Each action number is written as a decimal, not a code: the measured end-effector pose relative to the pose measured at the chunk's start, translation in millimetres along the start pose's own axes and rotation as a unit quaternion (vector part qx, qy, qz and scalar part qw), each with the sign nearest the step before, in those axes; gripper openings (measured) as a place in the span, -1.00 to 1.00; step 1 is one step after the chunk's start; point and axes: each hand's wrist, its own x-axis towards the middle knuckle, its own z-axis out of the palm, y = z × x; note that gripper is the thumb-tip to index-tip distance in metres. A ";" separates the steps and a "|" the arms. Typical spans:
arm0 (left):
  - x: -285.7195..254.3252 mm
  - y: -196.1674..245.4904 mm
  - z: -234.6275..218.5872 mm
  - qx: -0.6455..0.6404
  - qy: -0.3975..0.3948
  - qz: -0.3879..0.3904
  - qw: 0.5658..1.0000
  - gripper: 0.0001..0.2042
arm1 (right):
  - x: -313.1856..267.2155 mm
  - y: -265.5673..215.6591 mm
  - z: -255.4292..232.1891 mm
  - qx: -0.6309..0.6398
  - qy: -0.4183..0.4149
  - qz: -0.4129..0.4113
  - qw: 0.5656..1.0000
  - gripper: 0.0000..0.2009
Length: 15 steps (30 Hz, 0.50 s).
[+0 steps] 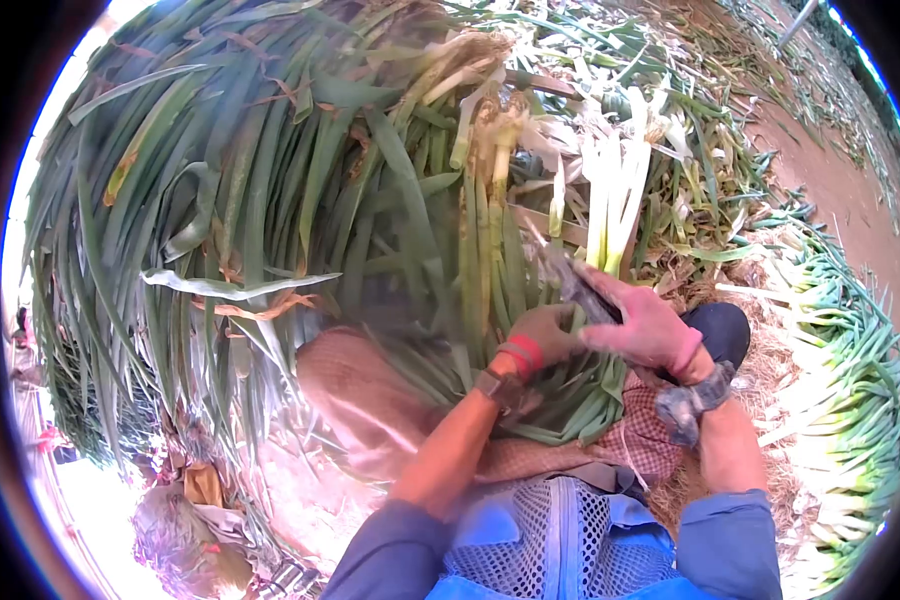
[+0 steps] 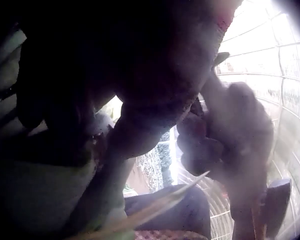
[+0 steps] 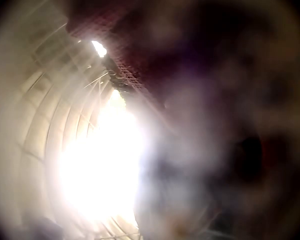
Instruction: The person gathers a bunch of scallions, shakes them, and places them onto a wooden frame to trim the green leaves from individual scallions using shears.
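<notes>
Your heap of leek-like stalks (image 1: 240, 190) spreads at ten o'clock, likely for reach, and a row (image 1: 840, 420) lies near four, probably to keep it apart. Toward three, your left hand (image 1: 547, 334) grips green leaves (image 1: 578, 318), seemingly to steady them; your right hand (image 1: 650, 325) clasps a dark tool (image 1: 592, 292).

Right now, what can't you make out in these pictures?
- Left hand: its fingertips are lost where the hands meet in the head view; deep shadow covers the left wrist view.
- Dark object in the right hand: too blurred in the head view to identify.
- Right hand's work: blur and glare hide it in the right wrist view.
- Leafy pile: cut off by the head view's top edge.
</notes>
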 end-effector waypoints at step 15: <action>52.9 -21.5 -130.4 0.101 0.394 0.033 0.913 -0.51 | 67.8 4.3 31.1 -0.036 0.083 0.026 0.996 -0.09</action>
